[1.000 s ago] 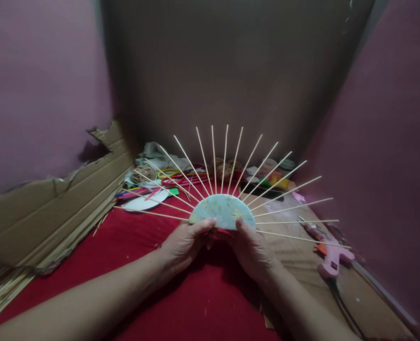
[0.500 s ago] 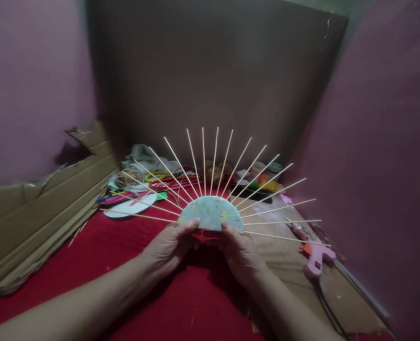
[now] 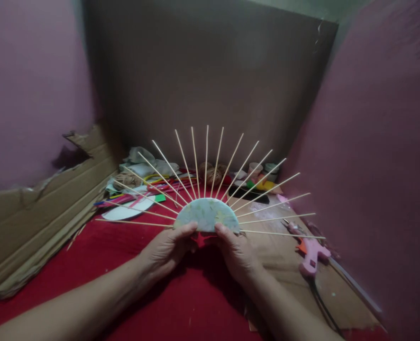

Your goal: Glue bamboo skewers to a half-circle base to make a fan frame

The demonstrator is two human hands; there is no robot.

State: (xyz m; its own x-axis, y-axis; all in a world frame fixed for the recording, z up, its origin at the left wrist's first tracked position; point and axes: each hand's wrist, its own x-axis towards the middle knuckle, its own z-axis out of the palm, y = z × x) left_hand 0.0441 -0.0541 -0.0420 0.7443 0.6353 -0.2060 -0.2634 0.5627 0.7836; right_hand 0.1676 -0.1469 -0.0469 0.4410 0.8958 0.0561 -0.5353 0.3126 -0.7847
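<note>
Between the fingers [image 3: 187,229] of both hands was a pale blue half-disc [image 3: 206,213], its straight edge toward the person and its curved edge away. The left hand [image 3: 163,248] gripped it near one end of the straight edge, thumb on the upper face; the right hand [image 3: 236,253] did the same toward the other end. On each side the fingers were closed down to the half-disc's thickness, those underneath mostly hidden. Faint yellow and green patches marked the face just beyond the thumbs.

Ahead of the fingers and out to both sides, thin sticks [image 3: 206,161] spread like rays from the curved edge. Below the fingers was a red cloth [image 3: 188,303]. To the right of the right fingers lay a brown sheet [image 3: 281,260], with a pink glue gun [image 3: 307,269] on it and a dark cord [image 3: 316,296] running back from the gun's handle. Well apart to the left of the left fingers stood torn cardboard [image 3: 53,213]. Ahead and left of the left fingers lay a white disc [image 3: 121,214], a green piece [image 3: 160,198] beside it. Farther ahead, in dim light, was what looked like a ball of twine [image 3: 129,179]; beyond the right fingers stood small tubs [image 3: 253,168].
</note>
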